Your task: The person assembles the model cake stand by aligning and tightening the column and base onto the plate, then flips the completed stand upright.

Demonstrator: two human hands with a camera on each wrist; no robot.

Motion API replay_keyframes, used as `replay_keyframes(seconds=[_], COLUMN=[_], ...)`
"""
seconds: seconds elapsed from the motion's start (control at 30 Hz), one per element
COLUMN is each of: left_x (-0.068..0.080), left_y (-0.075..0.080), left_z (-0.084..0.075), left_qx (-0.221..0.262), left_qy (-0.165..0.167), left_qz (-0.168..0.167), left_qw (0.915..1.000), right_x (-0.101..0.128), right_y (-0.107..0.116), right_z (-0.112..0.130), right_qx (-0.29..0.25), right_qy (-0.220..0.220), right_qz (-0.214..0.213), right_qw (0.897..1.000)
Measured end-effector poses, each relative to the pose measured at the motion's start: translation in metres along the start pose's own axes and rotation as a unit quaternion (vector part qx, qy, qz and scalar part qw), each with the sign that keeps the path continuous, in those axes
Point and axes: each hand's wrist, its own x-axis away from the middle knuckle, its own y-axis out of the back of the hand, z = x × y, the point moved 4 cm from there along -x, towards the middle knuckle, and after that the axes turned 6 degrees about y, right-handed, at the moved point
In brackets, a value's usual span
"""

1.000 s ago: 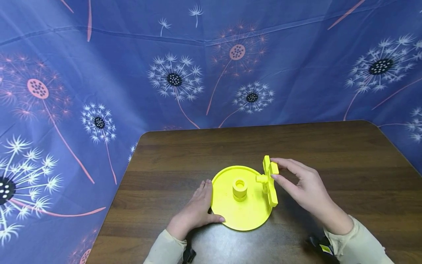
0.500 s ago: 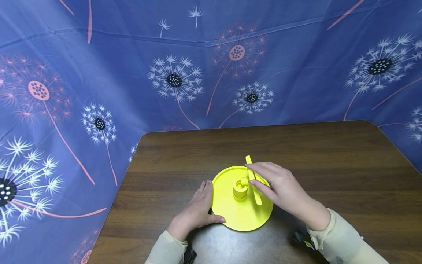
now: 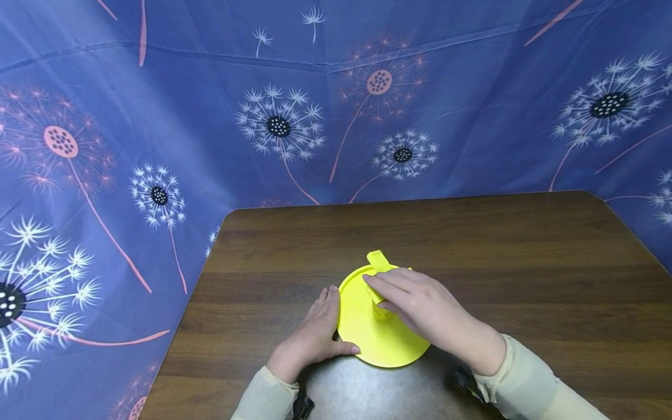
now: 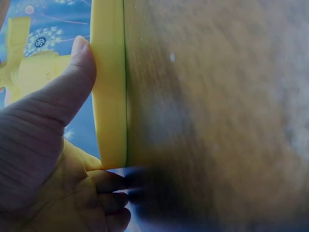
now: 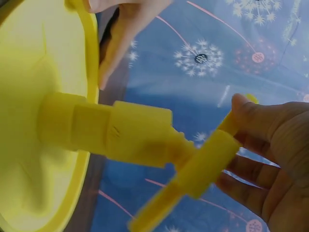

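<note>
A yellow round base [image 3: 388, 350] with a raised rim lies flat on the table. From its middle rises a short yellow post [image 5: 140, 133], thicker at the top. My left hand [image 3: 310, 338] holds the base's near-left edge, thumb over the rim and fingers along the side. My right hand [image 3: 436, 309] grips a yellow cross-shaped piece [image 5: 207, 164] by one arm. The piece is tilted, its ribbed stub at the top opening of the post. How deep the stub sits cannot be told. In the head view the right hand covers much of the piece and the post.
The brown wooden table [image 3: 525, 251] has a far edge against a blue cloth [image 3: 336, 116] printed with dandelions. Black straps with small devices show under both wrists.
My right hand has carried the cross-shaped piece leftward from the base's right edge to the post, and tilted it over the top. My left hand has stayed on the base.
</note>
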Motion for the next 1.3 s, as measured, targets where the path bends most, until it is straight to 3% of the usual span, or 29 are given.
replay_keyframes(seconds=[0.23,0.6,0.9,1.07,1.3], left_x=[0.000,-0.001,-0.001,0.000,0.000], left_y=[-0.001,-0.002,-0.001,-0.001,0.001], left_z=[-0.001,0.000,0.000,0.000,0.000], left_qx=[-0.004,-0.014,-0.018,-0.016,-0.006], left_qy=[-0.009,-0.009,-0.011,-0.009,-0.008], left_qz=[-0.005,-0.007,-0.010,-0.010,-0.010], left_qw=[0.9999,0.9998,0.9997,0.9998,0.9999], right_x=[0.002,0.004,0.005,0.012,0.031], right_y=[-0.018,-0.032,-0.029,-0.018,-0.012], right_z=[0.005,0.012,0.010,-0.004,-0.039], right_qx=[0.008,0.053,0.012,-0.009,-0.041], right_qy=[0.025,0.025,0.020,-0.032,-0.174], right_qz=[-0.008,-0.005,-0.021,-0.050,-0.048], right_qw=[1.000,0.998,1.000,0.998,0.983])
